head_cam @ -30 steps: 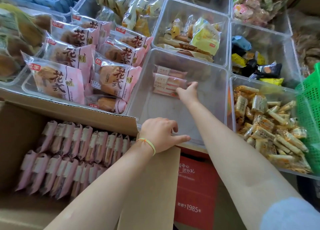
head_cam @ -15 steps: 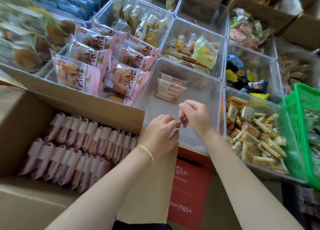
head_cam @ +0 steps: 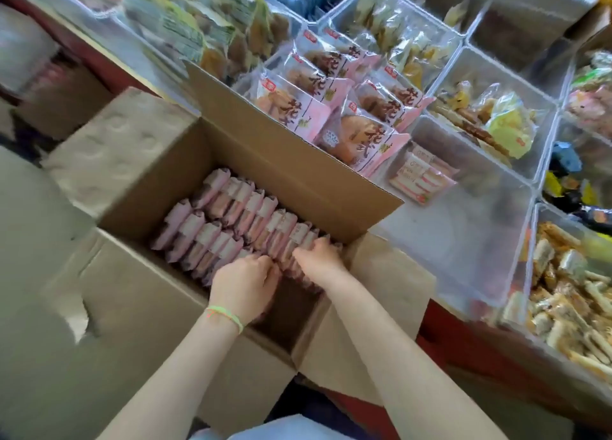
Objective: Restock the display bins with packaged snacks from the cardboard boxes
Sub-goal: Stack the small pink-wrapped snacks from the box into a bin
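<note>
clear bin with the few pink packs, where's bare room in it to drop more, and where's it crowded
The clear bin is bare across its whole near stretch, between the small stack of pink packs at its far left corner and its near wall. In the cardboard box a gap shows near the hands. Crowded: the flower-bread bin to the left and the wafer bin to the right.

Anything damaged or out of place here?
Only the cardboard box: its near-left flap is torn, with a ragged patch of the surface layer peeled away. The pink packets stand in tidy rows, and the clear bin holds a few laid flat.
</note>
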